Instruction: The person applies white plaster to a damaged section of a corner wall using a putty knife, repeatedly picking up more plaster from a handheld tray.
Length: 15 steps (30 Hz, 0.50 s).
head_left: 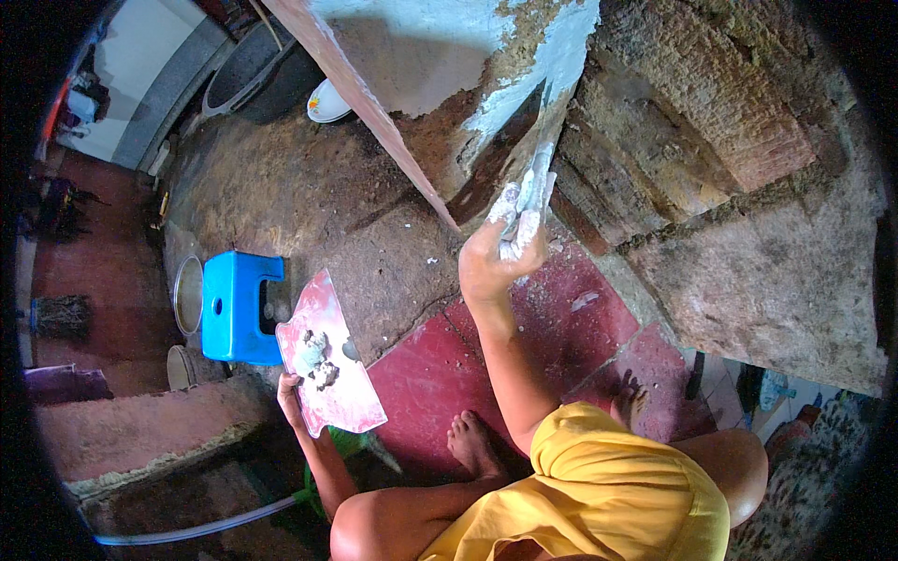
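My left hand [288, 393] grips the left edge of a flat pink-and-white board [351, 393], with the thumb side showing and the other fingers mostly hidden under it. Grey-white wet plaster [319, 359] lies in a small lump on the board. Up at the wall corner [552, 103], my right hand [500, 257] is closed around a narrow flat tool [533, 192] smeared with white plaster, perhaps a scraper. White paste coats the fingers of that hand. The tool's tip is at the corner's lower part, where bare brown patches meet fresh white plaster.
A blue plastic stool [234, 309] stands at the left beside a round pan [188, 294]. Farther back are a dark tub [253, 75] and a white plate [327, 103]. Red floor tiles [430, 374] lie under my feet. Rough stone wall [758, 271] rises at the right.
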### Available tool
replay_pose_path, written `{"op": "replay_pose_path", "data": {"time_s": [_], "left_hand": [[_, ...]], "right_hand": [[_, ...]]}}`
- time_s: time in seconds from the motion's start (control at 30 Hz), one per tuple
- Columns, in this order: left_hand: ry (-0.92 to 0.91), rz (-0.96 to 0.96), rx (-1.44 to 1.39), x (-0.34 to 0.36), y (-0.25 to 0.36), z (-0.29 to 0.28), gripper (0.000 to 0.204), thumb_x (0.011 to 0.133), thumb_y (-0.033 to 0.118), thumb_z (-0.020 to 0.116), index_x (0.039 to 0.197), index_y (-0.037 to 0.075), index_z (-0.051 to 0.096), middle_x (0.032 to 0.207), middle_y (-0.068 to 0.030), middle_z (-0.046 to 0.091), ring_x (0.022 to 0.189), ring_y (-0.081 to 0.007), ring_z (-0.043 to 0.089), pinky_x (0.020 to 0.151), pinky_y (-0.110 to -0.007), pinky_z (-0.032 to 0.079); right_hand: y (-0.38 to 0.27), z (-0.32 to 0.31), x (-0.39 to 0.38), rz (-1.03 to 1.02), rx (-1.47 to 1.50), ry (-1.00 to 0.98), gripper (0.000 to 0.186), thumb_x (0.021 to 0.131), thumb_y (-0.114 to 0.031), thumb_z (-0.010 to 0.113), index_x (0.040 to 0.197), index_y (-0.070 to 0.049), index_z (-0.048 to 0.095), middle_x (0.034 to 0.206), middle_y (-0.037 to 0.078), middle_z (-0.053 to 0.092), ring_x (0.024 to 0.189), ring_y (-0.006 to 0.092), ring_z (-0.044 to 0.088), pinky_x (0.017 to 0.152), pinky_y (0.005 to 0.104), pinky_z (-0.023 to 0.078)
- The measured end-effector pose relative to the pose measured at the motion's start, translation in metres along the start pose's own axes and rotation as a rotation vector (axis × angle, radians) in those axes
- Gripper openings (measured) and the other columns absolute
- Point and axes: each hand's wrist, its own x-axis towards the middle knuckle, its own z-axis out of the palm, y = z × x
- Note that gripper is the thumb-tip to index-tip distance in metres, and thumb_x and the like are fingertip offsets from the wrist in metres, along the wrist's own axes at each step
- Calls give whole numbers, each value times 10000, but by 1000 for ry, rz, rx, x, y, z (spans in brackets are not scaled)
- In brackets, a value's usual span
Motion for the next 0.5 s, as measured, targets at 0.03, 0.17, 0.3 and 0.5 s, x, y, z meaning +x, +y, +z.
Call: {"op": "replay_pose_path", "data": {"time_s": [0.03,0.17,0.3,0.5], "left_hand": [[-4,-1,5,0,1,-1,355,647,147,505,960,-19,500,834,-131,576,698,-246,575,642,-349,487],[-61,-16,-15,0,3,-6,403,646,103,465,1021,-47,462,917,-156,565,791,-263,566,741,-373,458],[-55,-40,-34,0,3,-7,437,646,85,446,1058,-59,441,957,-165,560,832,-272,561,789,-381,443],[-76,-62,-66,8,3,-21,417,642,84,449,1036,-51,463,948,-155,567,826,-268,564,788,-377,445]], "right_hand": [[-3,2,4,30,59,-22,185,703,44,478,880,95,479,785,178,514,666,260,515,569,359,389],[-2,12,2,45,5,-17,169,698,34,456,845,106,500,728,198,549,636,289,554,565,347,417],[-9,20,-2,-37,11,-38,198,687,14,475,862,102,506,787,224,555,694,354,567,592,362,433],[-21,9,-13,-51,34,-124,314,682,-1,468,971,117,491,1013,260,518,586,258,567,503,324,429]]}}
